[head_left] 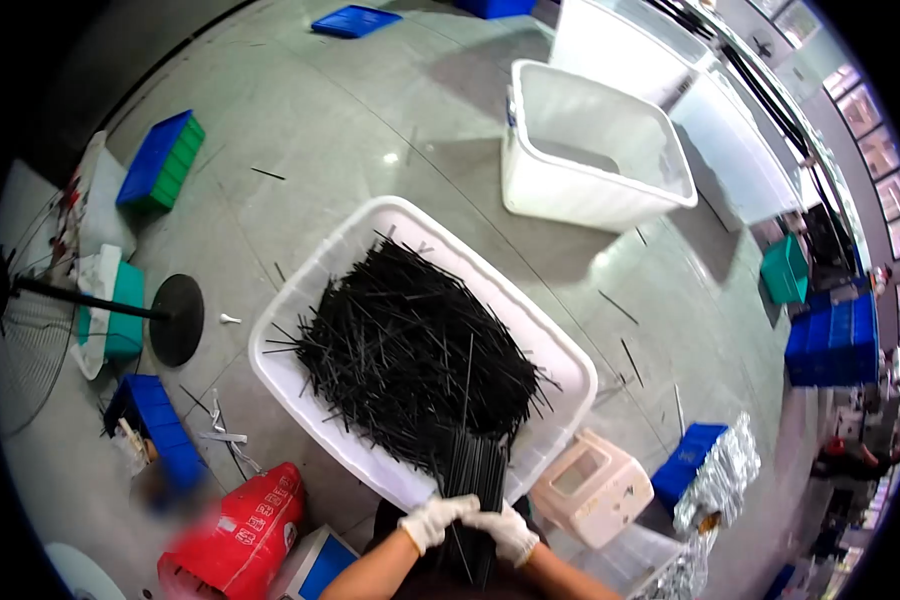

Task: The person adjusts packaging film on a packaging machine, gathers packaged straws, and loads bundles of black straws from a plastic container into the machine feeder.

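A white tub (560,352) holds a large, tangled heap of thin black sticks (400,340). At the tub's near edge, a bundle of black sticks (473,465), lined up side by side, stands out from the heap toward me. My left hand (435,522), in a white glove, is closed around the bundle from the left. From the right, my right hand (508,530), also gloved in white, grips the same bundle. Both hands are close together, and some of the fingers are hidden behind the sticks.
A pink plastic stool (595,490) stands right of the tub, a red sack (240,535) to the left. Farther off are a deep white bin (595,195), a fan's round base (178,320) and a blue-and-green crate (160,165). Loose sticks lie on the floor.
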`<state>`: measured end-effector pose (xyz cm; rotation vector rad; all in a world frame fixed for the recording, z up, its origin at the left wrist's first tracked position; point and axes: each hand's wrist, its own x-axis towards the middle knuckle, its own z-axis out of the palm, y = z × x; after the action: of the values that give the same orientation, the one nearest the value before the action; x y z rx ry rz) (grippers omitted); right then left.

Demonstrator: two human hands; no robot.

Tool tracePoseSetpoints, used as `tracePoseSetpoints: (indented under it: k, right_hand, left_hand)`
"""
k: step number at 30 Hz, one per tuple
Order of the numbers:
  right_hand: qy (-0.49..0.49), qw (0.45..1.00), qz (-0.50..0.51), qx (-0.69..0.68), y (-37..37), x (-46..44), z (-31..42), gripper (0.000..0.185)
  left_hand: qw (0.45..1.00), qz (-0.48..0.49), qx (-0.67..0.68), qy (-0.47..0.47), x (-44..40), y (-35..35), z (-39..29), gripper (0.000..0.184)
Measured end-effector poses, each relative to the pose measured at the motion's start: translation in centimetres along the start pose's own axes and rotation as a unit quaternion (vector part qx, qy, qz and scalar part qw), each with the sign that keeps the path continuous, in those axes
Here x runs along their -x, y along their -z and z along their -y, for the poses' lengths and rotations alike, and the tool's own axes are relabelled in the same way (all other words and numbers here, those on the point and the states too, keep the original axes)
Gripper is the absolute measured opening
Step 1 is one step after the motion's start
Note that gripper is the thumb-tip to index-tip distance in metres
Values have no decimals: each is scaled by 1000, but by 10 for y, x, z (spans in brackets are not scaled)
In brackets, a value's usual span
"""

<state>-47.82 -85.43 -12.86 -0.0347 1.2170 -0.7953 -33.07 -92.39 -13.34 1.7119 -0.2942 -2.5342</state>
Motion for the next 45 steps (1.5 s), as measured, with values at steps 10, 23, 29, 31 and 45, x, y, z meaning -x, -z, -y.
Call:
tracePoseSetpoints:
  k: [10,23,29,31,45]
  right_hand:
    - [-205,967,-36,150,21,28,74,40]
    - [-140,961,25,239,35,73,106,39]
    - [-33,955,71,285,-19,119,126,54]
    - [-11,953,117,280,-45,150,140,57]
    - [125,847,406,318,-52,200,131,53]
  left_hand:
    - [969,-99,226,34,5,-66,44,30]
    - [942,-158,290,-55,40,-122,74,64]
    - [936,-30,261,-235,44,-80,96,24]
    - [934,104,112,-323,79,-65,68,29]
    - [768,81,148,-618,272,-129,61,65]
